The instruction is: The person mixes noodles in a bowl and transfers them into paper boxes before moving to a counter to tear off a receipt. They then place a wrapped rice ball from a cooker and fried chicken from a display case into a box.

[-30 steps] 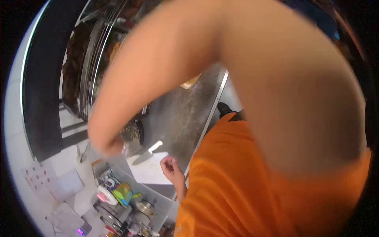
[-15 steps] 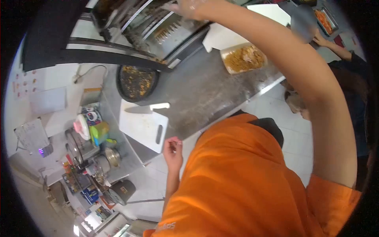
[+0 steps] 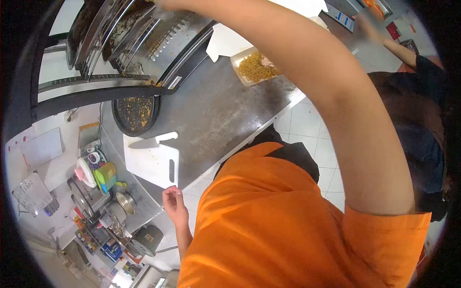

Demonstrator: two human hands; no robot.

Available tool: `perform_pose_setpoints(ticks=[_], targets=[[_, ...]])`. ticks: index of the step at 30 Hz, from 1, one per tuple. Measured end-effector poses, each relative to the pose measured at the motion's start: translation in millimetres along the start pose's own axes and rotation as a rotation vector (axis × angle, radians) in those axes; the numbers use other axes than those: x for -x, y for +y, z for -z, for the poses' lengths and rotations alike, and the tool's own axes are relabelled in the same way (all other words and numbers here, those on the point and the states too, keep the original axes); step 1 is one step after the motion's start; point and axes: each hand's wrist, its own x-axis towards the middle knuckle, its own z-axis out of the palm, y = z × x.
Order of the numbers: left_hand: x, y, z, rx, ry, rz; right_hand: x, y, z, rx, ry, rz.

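My right arm reaches up and across the view to an open oven [image 3: 165, 48] with wire racks and dark trays. Only part of my right hand [image 3: 168, 4] shows at the top edge, beside the racks, and its fingers are hidden. Low by my side, my left hand [image 3: 175, 204] is loosely curled with nothing visible in it. It is just off the near corner of a white cutting board [image 3: 149, 165]. On that board lies a knife [image 3: 151, 141] with a white handle. A round black pan [image 3: 135, 115] with brown and orange scraps stands behind the board.
The metal counter [image 3: 211, 115] holds an open takeaway box [image 3: 236, 65] of noodles. A phone [image 3: 340, 18] lies farther right, near another person's hand [image 3: 370, 26]. Pots [image 3: 126, 202] and a green container [image 3: 105, 175] crowd the left shelf.
The view has shifted, so the counter items appear farther left. My right hand has gone farther up and left along the oven racks. My left hand stays low near the board.
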Motion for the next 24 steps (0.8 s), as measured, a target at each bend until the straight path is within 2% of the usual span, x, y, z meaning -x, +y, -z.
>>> perform_pose_setpoints(ticks=[2, 4, 5, 8, 9, 10, 11, 13, 14, 18, 21, 22, 23, 24], targets=[[-3, -6, 2, 0.004, -0.011, -0.014, -1, -9, -27, -0.155, 0.254, -0.017], [-2, -20, 6, 0.012, -0.017, -0.038, 14, -12, -45, -0.239, 0.429, 0.114], [0, -23, 9, 0.022, -0.014, -0.023, 34, -35, -45, -0.499, 0.582, -0.031], [6, -43, 17, 0.079, 0.061, 0.012, 42, -34, -107, -0.018, 0.956, 0.322], [9, -53, 22, 0.083, 0.092, 0.026, 44, -49, -125, -0.090, 0.993, 0.367], [14, -61, 27, 0.089, 0.123, 0.045, 64, -79, -126, -0.144, 0.786, 0.295], [18, -68, 33, 0.093, 0.153, 0.064, 78, -110, -123, -0.372, 0.564, 0.269], [23, -79, 41, 0.065, 0.213, 0.092, 84, -165, -139, -0.495, 0.373, 0.362], [27, -87, 47, 0.059, 0.224, 0.121, 77, -197, -162, -0.411, 0.422, 0.485], [32, -109, 73, 0.034, 0.312, 0.147, 4, -329, -209, -0.286, 0.121, 0.488], [38, -123, 98, 0.029, 0.392, 0.197, -75, -380, -268, -0.120, 0.070, 0.511], [46, -138, 107, 0.032, 0.427, 0.206, -91, -379, -313, -0.158, 0.194, 0.642], [50, -154, 117, 0.036, 0.462, 0.211, -99, -375, -313, -0.127, 0.175, 0.698], [52, -166, 127, 0.043, 0.518, 0.229, -104, -378, -290, -0.441, -0.028, 0.499]])
